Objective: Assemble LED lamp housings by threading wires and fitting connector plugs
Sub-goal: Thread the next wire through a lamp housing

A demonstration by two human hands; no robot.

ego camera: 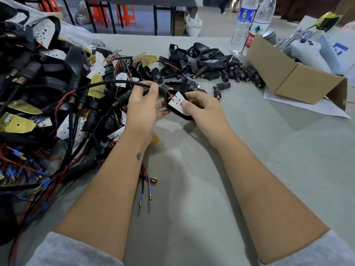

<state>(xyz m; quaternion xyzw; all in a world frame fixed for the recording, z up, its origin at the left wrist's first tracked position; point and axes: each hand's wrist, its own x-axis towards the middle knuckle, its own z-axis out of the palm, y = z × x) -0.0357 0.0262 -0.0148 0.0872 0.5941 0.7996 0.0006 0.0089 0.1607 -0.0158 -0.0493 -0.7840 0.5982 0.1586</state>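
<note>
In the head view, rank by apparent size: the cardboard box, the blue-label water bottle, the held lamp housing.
1. cardboard box
2. blue-label water bottle
3. lamp housing
The housing is nearer the camera, so true sizes remain unsure.

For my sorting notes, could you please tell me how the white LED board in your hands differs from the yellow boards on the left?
The white LED board sits inside a black housing, held by both hands; the yellow boards lie loose in the pile. Both have a similar pointed shape.

black housing [173, 110], LED board [177, 102] apparently inside
</note>
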